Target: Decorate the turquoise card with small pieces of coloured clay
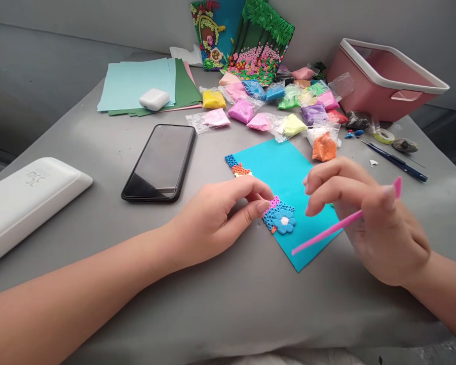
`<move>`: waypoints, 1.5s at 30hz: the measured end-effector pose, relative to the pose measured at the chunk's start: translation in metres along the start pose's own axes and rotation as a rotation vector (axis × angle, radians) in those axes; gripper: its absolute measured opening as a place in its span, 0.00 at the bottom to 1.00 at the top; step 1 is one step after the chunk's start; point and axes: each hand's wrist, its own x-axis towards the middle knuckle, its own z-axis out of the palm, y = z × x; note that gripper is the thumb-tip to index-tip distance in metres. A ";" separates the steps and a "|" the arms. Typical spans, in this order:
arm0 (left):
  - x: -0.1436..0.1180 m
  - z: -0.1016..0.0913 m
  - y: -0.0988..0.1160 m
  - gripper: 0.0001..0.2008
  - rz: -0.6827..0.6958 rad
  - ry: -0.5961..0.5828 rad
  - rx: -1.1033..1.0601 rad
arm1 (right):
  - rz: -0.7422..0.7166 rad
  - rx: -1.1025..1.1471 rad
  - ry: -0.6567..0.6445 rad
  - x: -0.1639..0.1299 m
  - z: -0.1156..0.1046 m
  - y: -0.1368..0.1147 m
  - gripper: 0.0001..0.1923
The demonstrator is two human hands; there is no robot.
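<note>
A: Nearest the lens, two bare forearms are coming in from 7 and 4 o'clock over the grey cloth-covered table [228, 299]. What is the left hand [213, 218] doing?

B: It is resting on the cloth at the left edge of the turquoise rectangular foam sheet [289, 177], fingers curled loosely, thumb and fingertips pressing beside the pink and blue clay dots; it is gripping nothing I can make out.

A: And the right hand [368, 218]?

B: It is hovering at 3 o'clock of the sheet, holding a thin pink plastic modelling stick [327, 233] pinned under the thumb, the other fingers bent inward. The stick's tip is lying over the sheet's lower corner.

A: The work itself?

B: A blue clay flower with a white centre [284, 221] is sitting on the sheet's near-left edge.

A: Surroundings?

B: A black smartphone [160, 162] is lying at 10 o'clock, small bags of coloured clay [273, 109] at 12, and a pink plastic basket [387, 81] at 1.
</note>
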 end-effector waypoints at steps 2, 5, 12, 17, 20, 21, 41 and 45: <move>-0.001 0.000 -0.001 0.08 0.028 -0.001 0.018 | 0.005 0.047 -0.052 -0.003 0.001 -0.001 0.29; -0.001 0.000 -0.003 0.08 0.074 -0.003 0.034 | -0.062 0.058 -0.094 -0.004 0.007 0.001 0.22; 0.000 0.001 -0.003 0.06 0.091 -0.018 0.029 | -0.201 -0.024 -0.143 0.000 0.017 0.003 0.19; 0.001 0.001 -0.004 0.06 0.095 -0.020 0.027 | -0.234 -0.072 -0.130 0.000 0.019 0.005 0.19; 0.000 0.001 -0.003 0.06 0.092 -0.029 0.034 | -0.228 -0.083 -0.123 -0.001 0.019 0.005 0.18; 0.000 0.001 -0.003 0.06 0.093 -0.029 0.037 | -0.228 -0.083 -0.123 -0.001 0.018 0.005 0.18; 0.000 0.000 -0.003 0.06 0.098 -0.032 0.040 | -0.233 -0.122 -0.115 -0.001 0.021 0.006 0.17; 0.001 0.000 -0.003 0.06 0.097 -0.034 0.055 | -0.201 -0.015 -0.106 -0.004 0.019 0.007 0.19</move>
